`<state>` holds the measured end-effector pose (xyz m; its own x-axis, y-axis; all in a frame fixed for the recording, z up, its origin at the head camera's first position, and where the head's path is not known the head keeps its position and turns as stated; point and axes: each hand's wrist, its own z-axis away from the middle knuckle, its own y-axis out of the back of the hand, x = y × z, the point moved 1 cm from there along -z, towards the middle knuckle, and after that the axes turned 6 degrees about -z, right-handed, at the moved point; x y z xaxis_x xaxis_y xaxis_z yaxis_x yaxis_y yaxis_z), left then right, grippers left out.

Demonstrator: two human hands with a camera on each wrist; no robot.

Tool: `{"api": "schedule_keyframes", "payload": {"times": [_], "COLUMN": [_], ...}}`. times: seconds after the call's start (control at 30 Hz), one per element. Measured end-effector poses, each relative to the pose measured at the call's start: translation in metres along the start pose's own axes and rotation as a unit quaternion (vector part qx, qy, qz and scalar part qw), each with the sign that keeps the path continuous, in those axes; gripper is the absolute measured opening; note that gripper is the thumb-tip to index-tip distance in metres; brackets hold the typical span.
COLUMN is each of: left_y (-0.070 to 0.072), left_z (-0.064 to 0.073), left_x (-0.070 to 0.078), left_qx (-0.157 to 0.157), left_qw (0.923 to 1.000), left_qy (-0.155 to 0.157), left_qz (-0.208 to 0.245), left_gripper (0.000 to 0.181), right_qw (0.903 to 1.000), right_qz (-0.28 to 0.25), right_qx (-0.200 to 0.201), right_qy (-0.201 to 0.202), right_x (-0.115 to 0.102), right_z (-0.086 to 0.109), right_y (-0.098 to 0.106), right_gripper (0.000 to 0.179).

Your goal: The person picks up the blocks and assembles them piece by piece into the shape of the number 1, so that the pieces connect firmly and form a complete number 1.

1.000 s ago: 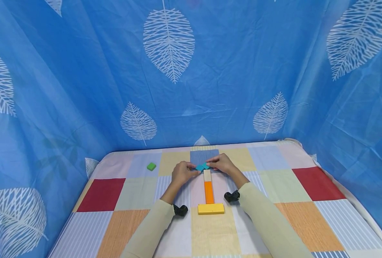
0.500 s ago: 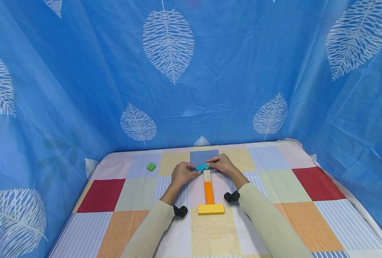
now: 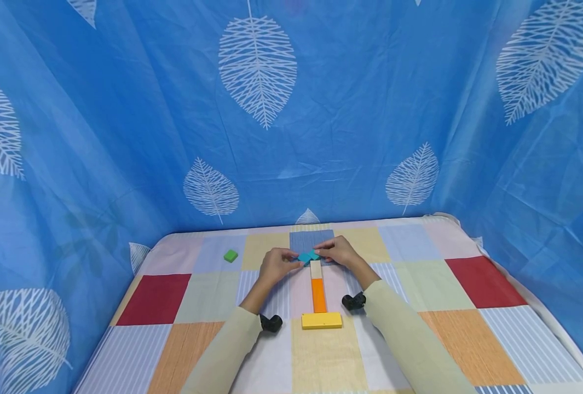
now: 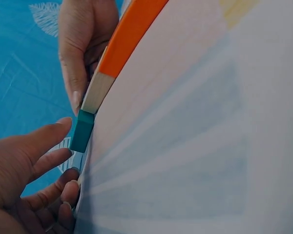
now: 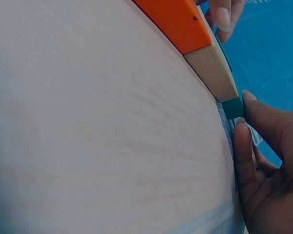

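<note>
Two small teal blocks point(image 3: 305, 258) lie side by side at the far end of a line of blocks, set at an angle. In the head view my left hand point(image 3: 277, 264) is beside the left one. The left wrist view has its thumb and fingers spread next to the teal block point(image 4: 82, 131), with a gap at the thumb. My right hand point(image 3: 338, 250) pinches the right teal block point(image 5: 233, 107) between thumb and forefinger. A plain wooden block point(image 3: 316, 268) adjoins the teal pair, followed by a long orange block point(image 3: 318, 295) and a yellow block point(image 3: 322, 320) laid crosswise.
A green block point(image 3: 230, 255) lies by itself to the left on the patchwork cloth point(image 3: 207, 295). Blue curtains point(image 3: 321, 109) with white leaf prints surround the far side and both sides of the table. Black wrist cameras point(image 3: 354, 301) sit on both wrists.
My left hand has shifted slightly left, its fingers drawing a little off the left teal block. The right hand and the other blocks look the same.
</note>
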<state>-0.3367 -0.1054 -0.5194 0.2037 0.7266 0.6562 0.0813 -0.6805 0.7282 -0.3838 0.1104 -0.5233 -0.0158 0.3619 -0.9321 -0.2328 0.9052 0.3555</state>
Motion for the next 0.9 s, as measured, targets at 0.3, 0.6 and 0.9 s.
{"api": "schedule_keyframes", "payload": {"times": [0.3, 0.6, 0.9], "left_y": [0.005, 0.018, 0.036], "left_z": [0.002, 0.002, 0.0], "left_x": [-0.001, -0.011, -0.021], "left_qx": [0.001, 0.023, 0.04], "left_qw": [0.9994, 0.998, 0.9975], "left_qy": [0.003, 0.018, 0.025], "left_qz": [0.035, 0.057, 0.052], "left_gripper": [0.029, 0.029, 0.03], "right_qw": [1.0, 0.9999, 0.9999], "right_qz": [0.008, 0.01, 0.005], "right_qx": [-0.002, 0.003, -0.006], "right_qy": [0.002, 0.005, 0.007], "right_x": [-0.001, -0.001, -0.002], "right_z": [0.002, 0.001, 0.002], "right_y": [0.0, -0.001, 0.0], "right_gripper": [0.023, 0.023, 0.023]}}
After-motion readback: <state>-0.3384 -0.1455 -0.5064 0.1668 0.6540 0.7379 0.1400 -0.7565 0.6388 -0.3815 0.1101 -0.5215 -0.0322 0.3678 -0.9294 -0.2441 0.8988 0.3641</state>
